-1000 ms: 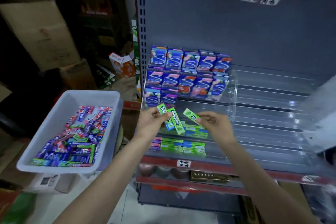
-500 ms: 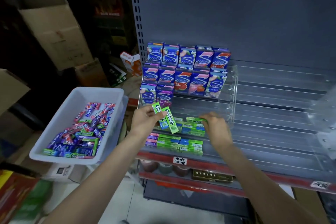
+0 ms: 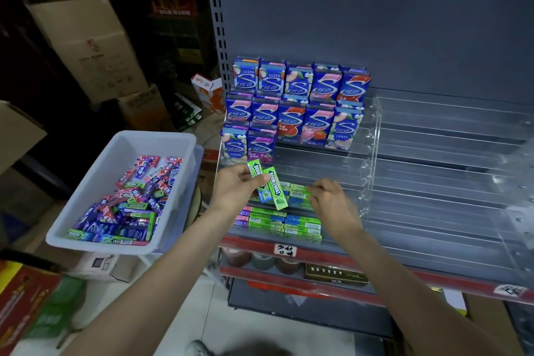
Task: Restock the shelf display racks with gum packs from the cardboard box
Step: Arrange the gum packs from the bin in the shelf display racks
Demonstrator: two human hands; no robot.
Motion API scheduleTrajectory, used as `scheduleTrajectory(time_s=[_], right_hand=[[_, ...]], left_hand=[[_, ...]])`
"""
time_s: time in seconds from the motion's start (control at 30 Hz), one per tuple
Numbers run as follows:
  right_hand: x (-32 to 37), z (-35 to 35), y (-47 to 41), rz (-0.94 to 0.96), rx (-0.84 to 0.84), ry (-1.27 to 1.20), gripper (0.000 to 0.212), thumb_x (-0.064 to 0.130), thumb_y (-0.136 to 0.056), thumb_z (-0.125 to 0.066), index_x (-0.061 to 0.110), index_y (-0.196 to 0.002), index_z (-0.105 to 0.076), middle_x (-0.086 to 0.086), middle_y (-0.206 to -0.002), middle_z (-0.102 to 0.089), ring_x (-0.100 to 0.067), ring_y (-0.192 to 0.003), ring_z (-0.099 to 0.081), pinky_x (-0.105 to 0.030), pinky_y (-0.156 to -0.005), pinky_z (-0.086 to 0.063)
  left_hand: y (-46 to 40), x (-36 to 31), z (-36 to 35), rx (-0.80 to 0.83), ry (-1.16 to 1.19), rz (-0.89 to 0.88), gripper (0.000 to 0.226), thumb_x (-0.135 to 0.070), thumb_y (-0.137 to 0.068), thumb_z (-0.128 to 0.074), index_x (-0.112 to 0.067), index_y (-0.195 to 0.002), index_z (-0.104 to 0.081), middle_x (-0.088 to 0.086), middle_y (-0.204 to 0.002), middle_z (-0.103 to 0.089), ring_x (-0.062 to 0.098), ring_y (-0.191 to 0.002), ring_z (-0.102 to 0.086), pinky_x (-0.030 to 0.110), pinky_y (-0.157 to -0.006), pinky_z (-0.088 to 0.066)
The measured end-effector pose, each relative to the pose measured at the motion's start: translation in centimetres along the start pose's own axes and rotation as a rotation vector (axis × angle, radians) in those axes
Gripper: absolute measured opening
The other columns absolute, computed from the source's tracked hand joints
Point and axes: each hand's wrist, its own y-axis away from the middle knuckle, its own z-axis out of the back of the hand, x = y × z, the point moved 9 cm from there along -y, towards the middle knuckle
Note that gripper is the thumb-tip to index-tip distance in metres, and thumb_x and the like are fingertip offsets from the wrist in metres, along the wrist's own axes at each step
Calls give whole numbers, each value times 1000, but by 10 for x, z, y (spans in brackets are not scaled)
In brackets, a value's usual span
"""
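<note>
My left hand (image 3: 235, 186) grips a fan of green Doublemint gum packs (image 3: 276, 189) in front of the clear acrylic display rack (image 3: 372, 153). My right hand (image 3: 332, 201) pinches a green gum pack (image 3: 299, 189) lying in the rack's second-lowest row, among other green packs. The lowest row (image 3: 286, 224) holds green, blue and pink packs. Blue boxed gum (image 3: 294, 107) fills the rack's upper left rows. A white plastic bin (image 3: 86, 182) at the left holds several loose gum packs (image 3: 130, 205).
The rack's right half (image 3: 448, 182) has bare acrylic rows. Below is a red shelf edge (image 3: 346, 260) with jars and a dark box under it. Cardboard boxes (image 3: 83, 35) stack at the far left; a red and green carton (image 3: 29, 303) lies at the bottom left.
My right hand carried one green pack down from mid-air into the second-lowest row and now rests on it there. My left hand stayed near the rack with its packs.
</note>
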Motion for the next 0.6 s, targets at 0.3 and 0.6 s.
scheduleTrajectory(time_s=[0.3, 0.6], right_hand=[[14, 37, -5, -36, 12, -708, 30, 30, -96, -49, 13, -113, -66, 2, -104, -66, -12, -97, -61, -24, -86, -44], [21, 58, -8, -23, 45, -1003, 12, 13, -84, -69, 24, -86, -63, -1, -79, -69, -11, -74, -64, -23, -69, -53]], left_hand=[[1, -14, -7, 15, 113, 14, 39, -16, -79, -74, 5, -109, -60, 17, -100, -64, 26, -95, -64, 32, -81, -56], [8, -32, -31, 53, 211, 13, 23, -11, -83, -70, -8, -67, -53, -9, -49, -57, -1, -49, -58, 17, -59, -55]])
